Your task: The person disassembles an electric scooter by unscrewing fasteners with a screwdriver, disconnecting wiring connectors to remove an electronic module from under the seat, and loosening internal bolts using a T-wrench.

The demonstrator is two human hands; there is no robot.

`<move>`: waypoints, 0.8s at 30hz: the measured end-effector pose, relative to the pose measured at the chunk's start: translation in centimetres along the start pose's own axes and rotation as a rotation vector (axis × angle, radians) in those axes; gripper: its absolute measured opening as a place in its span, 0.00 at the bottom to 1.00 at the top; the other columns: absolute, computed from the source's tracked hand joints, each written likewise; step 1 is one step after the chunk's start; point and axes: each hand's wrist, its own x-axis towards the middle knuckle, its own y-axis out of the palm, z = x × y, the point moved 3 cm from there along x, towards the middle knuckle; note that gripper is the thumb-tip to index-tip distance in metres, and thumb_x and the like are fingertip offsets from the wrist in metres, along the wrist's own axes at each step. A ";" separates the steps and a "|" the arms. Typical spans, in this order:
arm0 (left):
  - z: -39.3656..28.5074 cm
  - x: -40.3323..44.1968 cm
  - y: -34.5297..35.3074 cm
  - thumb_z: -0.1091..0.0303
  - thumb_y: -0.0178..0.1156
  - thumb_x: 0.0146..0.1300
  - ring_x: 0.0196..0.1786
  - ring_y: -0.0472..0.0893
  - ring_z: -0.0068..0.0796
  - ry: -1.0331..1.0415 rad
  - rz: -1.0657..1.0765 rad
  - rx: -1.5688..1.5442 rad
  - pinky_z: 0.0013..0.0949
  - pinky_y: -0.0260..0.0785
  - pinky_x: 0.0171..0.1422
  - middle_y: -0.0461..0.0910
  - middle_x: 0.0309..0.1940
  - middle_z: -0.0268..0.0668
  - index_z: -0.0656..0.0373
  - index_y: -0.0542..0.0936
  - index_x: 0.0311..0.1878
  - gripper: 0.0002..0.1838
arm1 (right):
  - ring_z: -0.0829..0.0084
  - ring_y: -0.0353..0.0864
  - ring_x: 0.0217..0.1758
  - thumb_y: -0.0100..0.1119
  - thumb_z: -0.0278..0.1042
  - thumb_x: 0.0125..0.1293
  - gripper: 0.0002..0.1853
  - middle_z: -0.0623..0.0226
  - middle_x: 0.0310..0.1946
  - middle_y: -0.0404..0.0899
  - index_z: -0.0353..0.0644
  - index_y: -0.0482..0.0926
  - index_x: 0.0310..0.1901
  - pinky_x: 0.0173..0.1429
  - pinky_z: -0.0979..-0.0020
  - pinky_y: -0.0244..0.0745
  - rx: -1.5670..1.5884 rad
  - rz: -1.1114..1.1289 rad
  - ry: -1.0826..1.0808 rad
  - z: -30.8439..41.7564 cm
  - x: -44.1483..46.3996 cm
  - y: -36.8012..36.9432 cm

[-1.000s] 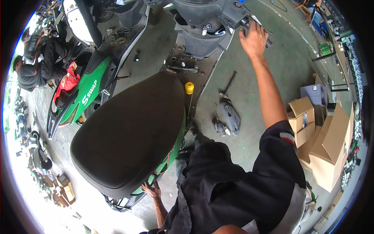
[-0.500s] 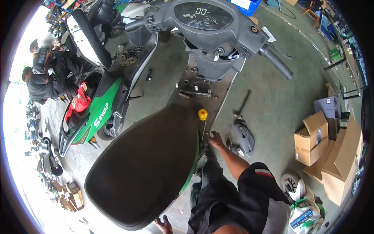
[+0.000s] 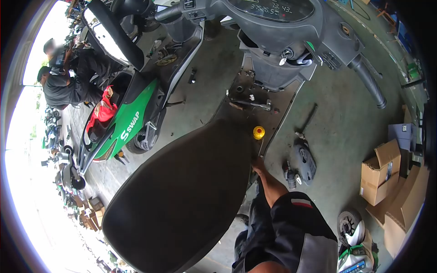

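Note:
My right hand [image 3: 258,165] is at the right edge of the black scooter seat [image 3: 177,195], near its narrow front end. Its fingers are mostly hidden there, so their grip does not show. Just ahead of it, a tool with a yellow handle [image 3: 258,132] and a thin metal shaft, which looks like a screwdriver, stands beside the seat. My left hand is out of sight beyond the lower edge. Past the seat lies the scooter's footboard [image 3: 282,107] with loose parts on it, below the handlebar and its lit display [image 3: 273,10].
A green scooter [image 3: 132,118] stands on the left, with seated people [image 3: 68,82] beyond. A grey plastic part [image 3: 305,159] and a dark power tool [image 3: 289,175] lie on the floor to the right. Cardboard boxes [image 3: 380,175] and a wheel [image 3: 350,225] are farther right.
My view has shifted, so the scooter appears lower and farther right. My right hand has moved in against the seat edge. My left hand, earlier at the seat's rear, has left view.

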 end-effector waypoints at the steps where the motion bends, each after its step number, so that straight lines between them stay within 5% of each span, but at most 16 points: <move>1: 0.2 -0.1 0.2 0.60 0.64 0.70 0.62 0.76 0.40 -0.004 0.013 0.003 0.44 0.71 0.63 0.78 0.59 0.44 0.53 0.80 0.61 0.19 | 0.46 0.87 0.34 0.59 0.42 0.66 0.22 0.42 0.40 0.86 0.34 0.80 0.54 0.43 0.50 0.84 0.050 -0.045 0.062 1.6 -1.8 -1.5; 4: 0.8 0.0 1.0 0.60 0.64 0.71 0.62 0.76 0.39 -0.005 0.038 -0.005 0.43 0.72 0.62 0.79 0.58 0.44 0.53 0.80 0.60 0.18 | 0.45 0.87 0.43 0.59 0.40 0.66 0.21 0.43 0.43 0.85 0.33 0.80 0.54 0.48 0.50 0.82 0.143 -0.193 0.129 4.2 -5.7 -4.1; 5: 1.1 0.0 1.2 0.59 0.64 0.71 0.62 0.76 0.39 -0.003 0.042 -0.009 0.43 0.72 0.62 0.80 0.58 0.44 0.53 0.80 0.60 0.18 | 0.44 0.86 0.48 0.58 0.38 0.66 0.19 0.43 0.46 0.85 0.34 0.80 0.53 0.51 0.49 0.81 0.109 -0.331 -0.020 4.8 -6.7 -4.8; 8: 2.2 0.5 1.6 0.59 0.64 0.72 0.61 0.77 0.38 0.019 0.059 -0.021 0.42 0.73 0.62 0.80 0.57 0.44 0.53 0.80 0.60 0.17 | 0.44 0.83 0.56 0.58 0.33 0.66 0.16 0.44 0.48 0.84 0.35 0.81 0.52 0.56 0.49 0.78 0.155 -0.293 0.010 4.7 -9.6 -6.6; 11: -0.8 2.7 0.1 0.60 0.64 0.72 0.63 0.77 0.37 -0.066 0.123 -0.158 0.42 0.70 0.66 0.81 0.57 0.44 0.54 0.83 0.56 0.15 | 0.44 0.84 0.51 0.56 0.31 0.65 0.13 0.45 0.44 0.84 0.38 0.83 0.49 0.54 0.50 0.79 0.170 -0.369 -0.104 4.3 -12.0 -8.1; 13: 5.0 7.3 2.2 0.58 0.67 0.70 0.64 0.77 0.39 0.169 0.158 -0.158 0.44 0.70 0.67 0.80 0.61 0.46 0.54 0.82 0.58 0.18 | 0.44 0.84 0.50 0.56 0.30 0.64 0.12 0.47 0.43 0.84 0.38 0.83 0.47 0.53 0.50 0.79 0.091 -0.436 -0.214 3.1 -12.4 -9.7; 14: -1.7 4.7 -0.1 0.72 0.64 0.66 0.54 0.82 0.45 0.046 0.056 -0.273 0.45 0.76 0.58 0.76 0.56 0.52 0.68 0.76 0.60 0.21 | 0.45 0.84 0.49 0.57 0.29 0.63 0.12 0.48 0.42 0.84 0.38 0.83 0.46 0.52 0.50 0.80 0.022 -0.477 -0.321 2.1 -13.0 -9.7; 15: -3.4 4.8 -0.5 0.71 0.64 0.66 0.51 0.84 0.41 0.192 -0.011 -0.299 0.41 0.80 0.50 0.77 0.55 0.49 0.66 0.79 0.57 0.18 | 0.48 0.85 0.47 0.57 0.26 0.61 0.11 0.52 0.42 0.85 0.35 0.83 0.44 0.49 0.52 0.80 -0.357 -0.622 -0.409 1.6 -13.8 -9.9; 18: -4.3 6.4 -0.4 0.67 0.64 0.68 0.59 0.82 0.40 0.138 0.035 -0.400 0.39 0.79 0.57 0.78 0.58 0.45 0.65 0.78 0.60 0.20 | 0.52 0.82 0.47 0.54 0.38 0.69 0.16 0.51 0.47 0.83 0.36 0.82 0.50 0.50 0.52 0.79 0.079 -0.501 -0.098 -0.9 -13.5 -12.2; 19: -6.7 6.2 -1.5 0.66 0.63 0.69 0.56 0.83 0.40 0.185 -0.023 -0.435 0.39 0.79 0.52 0.79 0.56 0.46 0.65 0.79 0.57 0.18 | 0.57 0.81 0.46 0.53 0.42 0.71 0.18 0.56 0.47 0.82 0.37 0.82 0.52 0.51 0.54 0.78 0.560 -0.455 0.071 1.1 -15.1 -13.0; 22: -5.9 6.6 -1.7 0.67 0.62 0.69 0.55 0.84 0.42 0.221 -0.031 -0.420 0.41 0.79 0.53 0.81 0.57 0.46 0.64 0.79 0.58 0.17 | 0.64 0.80 0.43 0.57 0.41 0.68 0.15 0.63 0.43 0.81 0.40 0.81 0.49 0.49 0.58 0.80 0.487 -0.276 -0.011 0.3 -15.0 -14.6; 24: -7.2 8.9 -2.9 0.67 0.62 0.69 0.54 0.85 0.43 0.299 -0.042 -0.474 0.40 0.79 0.53 0.82 0.55 0.47 0.64 0.79 0.58 0.17 | 0.65 0.81 0.40 0.58 0.40 0.66 0.12 0.64 0.40 0.80 0.43 0.81 0.46 0.46 0.60 0.81 0.978 -0.134 0.411 -2.8 -14.7 -15.0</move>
